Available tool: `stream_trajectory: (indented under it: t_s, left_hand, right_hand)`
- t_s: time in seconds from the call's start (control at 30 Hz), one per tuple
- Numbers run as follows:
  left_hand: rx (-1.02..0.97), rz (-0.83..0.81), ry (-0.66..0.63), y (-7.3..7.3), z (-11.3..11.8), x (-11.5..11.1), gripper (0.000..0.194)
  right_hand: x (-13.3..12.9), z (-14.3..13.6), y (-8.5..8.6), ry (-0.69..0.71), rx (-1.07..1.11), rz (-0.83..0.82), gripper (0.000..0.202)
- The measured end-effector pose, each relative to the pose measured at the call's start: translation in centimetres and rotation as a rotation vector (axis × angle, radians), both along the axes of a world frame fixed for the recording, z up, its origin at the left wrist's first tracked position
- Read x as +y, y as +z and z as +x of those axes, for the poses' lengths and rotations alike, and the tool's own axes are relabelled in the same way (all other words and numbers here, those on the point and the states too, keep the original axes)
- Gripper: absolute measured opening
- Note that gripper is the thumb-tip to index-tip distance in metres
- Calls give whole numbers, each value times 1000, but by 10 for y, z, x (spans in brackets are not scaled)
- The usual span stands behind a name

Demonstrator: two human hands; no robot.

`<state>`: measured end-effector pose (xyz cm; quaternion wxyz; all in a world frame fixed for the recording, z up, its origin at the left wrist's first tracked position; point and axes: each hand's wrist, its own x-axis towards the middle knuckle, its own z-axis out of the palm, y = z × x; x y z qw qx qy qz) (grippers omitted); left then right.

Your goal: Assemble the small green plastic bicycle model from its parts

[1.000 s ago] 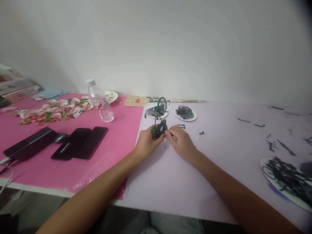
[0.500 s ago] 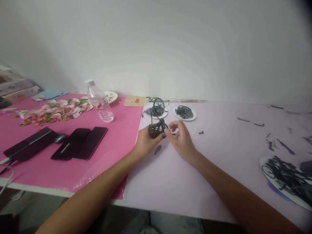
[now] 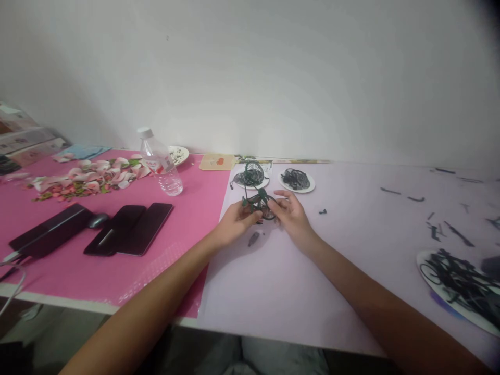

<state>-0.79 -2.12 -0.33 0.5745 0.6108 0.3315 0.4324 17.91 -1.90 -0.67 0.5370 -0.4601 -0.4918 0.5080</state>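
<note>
A dark green model bicycle (image 3: 253, 194) is held between my hands above the pale lilac part of the table. One spoked wheel points away toward the wall, and the other is close to my fingers. My left hand (image 3: 237, 221) pinches the frame from the left. On the right, my right hand (image 3: 288, 216) has its thumb and fingers closed on the nearer wheel, with the index finger stretched forward. Just below lies a small dark part (image 3: 253, 239) on the table. Another small black piece (image 3: 322, 212) rests to the right of my right hand.
White plates of dark parts stand behind the bicycle, including one plate (image 3: 311, 188); a larger plate (image 3: 425, 281) sits at right. Loose black pieces (image 3: 458, 234) lie nearby. On the pink cover are a water bottle (image 3: 161, 166), phones (image 3: 144, 229), a black box-shaped device (image 3: 50, 229) and petals (image 3: 94, 174).
The bicycle has shifted slightly right and turned in my hands, so its nearer wheel shows more fully. My right hand's fingers have moved in around that wheel.
</note>
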Motion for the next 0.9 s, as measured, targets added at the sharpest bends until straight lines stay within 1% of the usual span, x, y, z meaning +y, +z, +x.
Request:
stream_trajectory:
  t_s: [0.1, 0.2, 0.43, 0.57, 0.7, 0.9]
  left_hand:
    - [1, 2, -70, 5, -3, 1, 46]
    - [18, 23, -77, 7, -4, 1, 49]
    - [48, 65, -55, -3, -5, 5, 48]
    - [76, 65, -47, -1, -7, 6, 47]
    - [61, 56, -57, 0, -8, 7, 48]
    - [24, 84, -48, -12, -9, 13, 47]
  right_hand:
    - [-1, 1, 3, 6, 73, -43, 62]
    - [-1, 1, 4, 16, 134, -83, 62]
    - [1, 3, 4, 64, 260, -207, 64]
    - [0, 3, 5, 69, 274, -230, 60]
    - [0, 3, 5, 65, 271, -229, 59]
    - [0, 4, 3, 82, 239, -264, 58]
